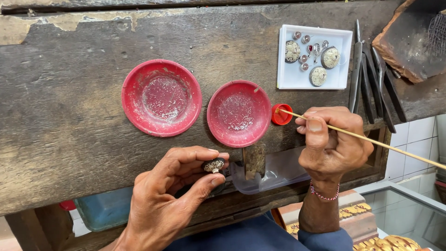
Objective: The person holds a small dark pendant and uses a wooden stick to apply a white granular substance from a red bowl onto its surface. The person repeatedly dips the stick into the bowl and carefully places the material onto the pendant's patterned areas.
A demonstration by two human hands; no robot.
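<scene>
Dishes first: two round red dishes sit on your worn wooden bench (69, 116), the larger red dish (161, 97) to the left and the smaller red dish (239, 113) just beside it, each dusted with fine silvery grains. A small red cap (281, 116) lies touching the smaller dish's right edge. Farther back, a white tray (314, 57) holds several round filigree ornaments and a few tiny red-stoned pieces. Dark pliers and files (371, 83) lie just right of the tray.

Your left hand (172, 195) is closed around a small dark knob topped with silver filigree (214, 165), pinched between thumb and fingertips at the bench's front edge, below the smaller dish. Your right hand (332, 144) is clamped on a thin wooden stick (371, 141), whose tip reaches into the red cap. The filigree piece sits well left of that hand, with a wooden bench peg (254, 160) between them.
</scene>
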